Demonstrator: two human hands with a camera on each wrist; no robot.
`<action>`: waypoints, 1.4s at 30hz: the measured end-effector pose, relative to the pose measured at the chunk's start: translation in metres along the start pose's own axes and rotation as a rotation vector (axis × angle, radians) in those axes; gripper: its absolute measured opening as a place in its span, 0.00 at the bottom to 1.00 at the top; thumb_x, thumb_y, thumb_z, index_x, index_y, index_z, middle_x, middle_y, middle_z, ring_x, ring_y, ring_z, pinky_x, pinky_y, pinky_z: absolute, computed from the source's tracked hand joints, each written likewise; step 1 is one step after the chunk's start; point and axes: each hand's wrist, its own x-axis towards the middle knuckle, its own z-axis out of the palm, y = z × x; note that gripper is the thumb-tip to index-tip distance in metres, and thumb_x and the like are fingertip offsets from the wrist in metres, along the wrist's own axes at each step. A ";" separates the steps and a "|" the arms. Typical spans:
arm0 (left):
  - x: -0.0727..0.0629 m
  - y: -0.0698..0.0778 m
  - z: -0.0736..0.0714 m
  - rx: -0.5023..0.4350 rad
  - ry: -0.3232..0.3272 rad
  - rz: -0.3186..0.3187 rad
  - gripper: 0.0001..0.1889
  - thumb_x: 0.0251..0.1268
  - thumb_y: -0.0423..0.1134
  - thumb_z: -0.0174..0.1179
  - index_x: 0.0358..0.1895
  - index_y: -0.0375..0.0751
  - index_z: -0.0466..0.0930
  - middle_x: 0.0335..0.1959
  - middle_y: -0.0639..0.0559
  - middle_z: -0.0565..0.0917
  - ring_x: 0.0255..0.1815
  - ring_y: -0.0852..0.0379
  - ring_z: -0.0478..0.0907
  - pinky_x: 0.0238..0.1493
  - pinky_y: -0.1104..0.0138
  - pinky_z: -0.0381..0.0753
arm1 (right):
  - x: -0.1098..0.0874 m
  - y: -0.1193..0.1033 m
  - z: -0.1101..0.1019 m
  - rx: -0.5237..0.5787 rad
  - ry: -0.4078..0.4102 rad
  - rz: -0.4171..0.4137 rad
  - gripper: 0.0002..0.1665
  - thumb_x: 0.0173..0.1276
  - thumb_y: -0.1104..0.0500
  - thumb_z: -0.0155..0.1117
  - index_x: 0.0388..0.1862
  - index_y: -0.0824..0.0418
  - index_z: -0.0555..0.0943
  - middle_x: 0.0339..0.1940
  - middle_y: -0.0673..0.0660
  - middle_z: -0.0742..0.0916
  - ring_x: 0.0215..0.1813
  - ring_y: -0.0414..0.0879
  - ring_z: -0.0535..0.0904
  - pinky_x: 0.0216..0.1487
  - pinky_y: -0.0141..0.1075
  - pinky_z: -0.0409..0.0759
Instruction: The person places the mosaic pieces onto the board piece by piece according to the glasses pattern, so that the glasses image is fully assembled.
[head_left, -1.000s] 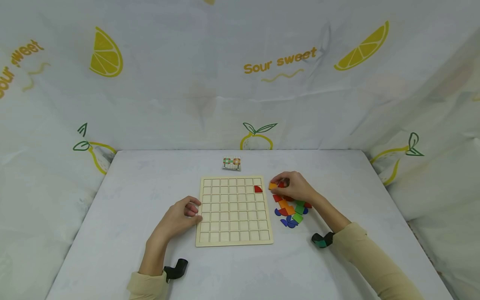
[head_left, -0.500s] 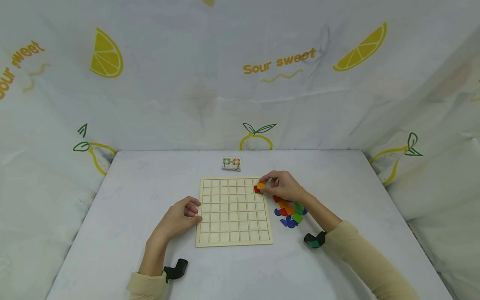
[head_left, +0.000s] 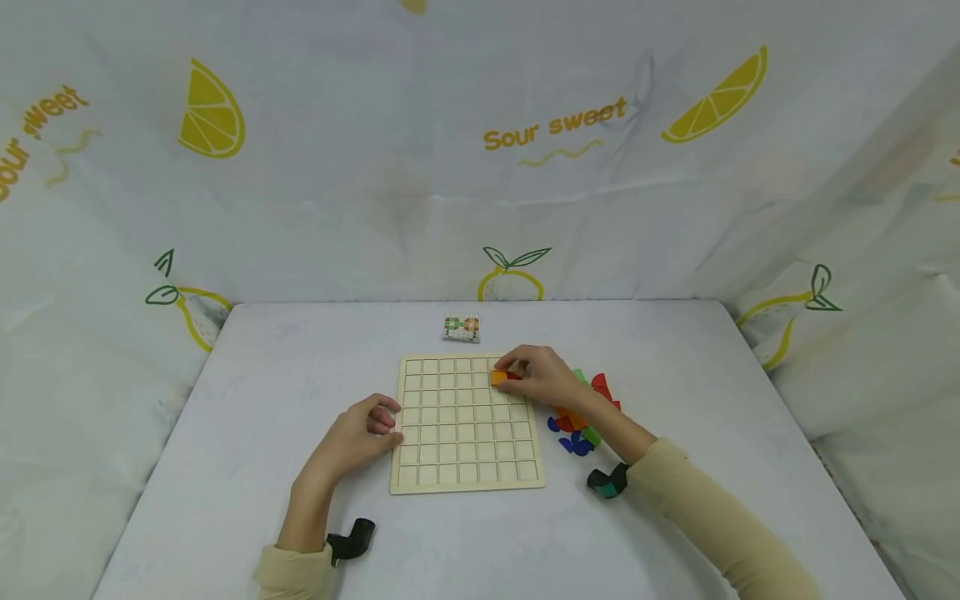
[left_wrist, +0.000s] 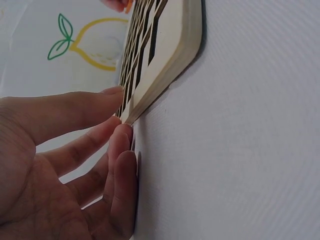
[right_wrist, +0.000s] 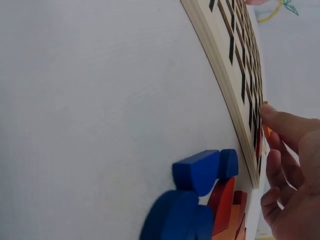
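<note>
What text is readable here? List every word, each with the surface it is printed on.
"Sour sweet": in yellow on the backdrop cloth, behind the table.
"Sour sweet": again on the cloth at far left, partly cut off by the frame edge.
Small card beyond the wooden grid board: coloured pattern only, no legible text.

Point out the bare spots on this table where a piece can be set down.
Free: the table left of the wooden grid board, the strip behind it around the small pattern card, and the far right side. Crowded: the loose coloured pieces beside the right hand, and the board's left edge by the left hand.
</note>
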 end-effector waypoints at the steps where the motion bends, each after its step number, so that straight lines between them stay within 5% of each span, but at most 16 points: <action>1: 0.000 -0.001 0.000 0.001 0.000 0.000 0.20 0.64 0.33 0.74 0.59 0.40 0.83 0.44 0.49 0.85 0.43 0.58 0.81 0.50 0.63 0.78 | 0.000 -0.001 0.000 0.000 0.003 0.005 0.18 0.66 0.57 0.83 0.53 0.59 0.91 0.46 0.55 0.93 0.37 0.43 0.79 0.37 0.29 0.77; 33: 0.000 -0.002 -0.002 -0.015 -0.008 0.012 0.21 0.64 0.34 0.74 0.59 0.40 0.83 0.45 0.49 0.86 0.43 0.58 0.81 0.50 0.64 0.78 | -0.003 0.002 -0.004 -0.022 0.022 0.013 0.17 0.67 0.57 0.82 0.52 0.60 0.92 0.46 0.55 0.94 0.42 0.45 0.80 0.42 0.29 0.75; 42: -0.002 -0.001 -0.002 -0.030 -0.010 0.012 0.21 0.64 0.34 0.75 0.59 0.39 0.83 0.44 0.48 0.85 0.43 0.58 0.81 0.49 0.65 0.78 | -0.012 0.007 -0.021 0.007 0.030 0.053 0.15 0.70 0.59 0.79 0.54 0.60 0.91 0.50 0.58 0.93 0.44 0.48 0.81 0.33 0.29 0.75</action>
